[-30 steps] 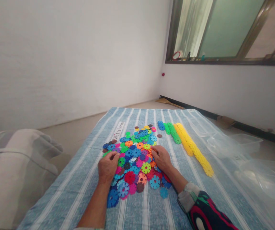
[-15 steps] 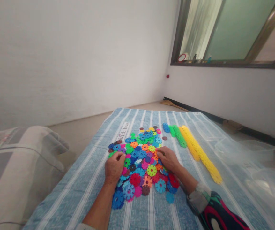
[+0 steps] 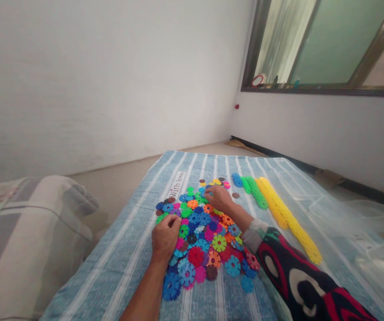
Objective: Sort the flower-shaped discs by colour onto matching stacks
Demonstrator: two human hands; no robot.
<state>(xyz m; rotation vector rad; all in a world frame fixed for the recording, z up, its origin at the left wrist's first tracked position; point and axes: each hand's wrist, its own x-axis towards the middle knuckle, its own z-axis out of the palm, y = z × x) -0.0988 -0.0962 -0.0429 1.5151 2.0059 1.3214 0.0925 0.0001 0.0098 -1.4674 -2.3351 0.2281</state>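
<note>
A pile of colourful notched plastic discs [image 3: 219, 243] is spread over the striped cloth in front of me. At the pile's left edge rests my left hand [image 3: 165, 234], its fingers closed with thumb against forefinger; what they hold, if anything, is hidden. My right hand [image 3: 219, 198] is over the far part of the pile, fingers bent down and together among green and blue discs. Whether a disc is between those fingertips I cannot make out. To the right lie a long yellow row of discs [image 3: 287, 216], a shorter green row [image 3: 256, 194] and a small blue stack [image 3: 236, 179].
Clear plastic containers [image 3: 369, 216] stand along the right side of the cloth-covered table [image 3: 118, 249]. A single brown disc [image 3: 235, 195] lies between pile and rows. Left of the table is a cloth-covered piece of furniture [image 3: 45, 223].
My right hand has moved away from me and slightly left, from the pile's right side to its far part. My left hand stays at the left edge. The view has shifted slightly.
</note>
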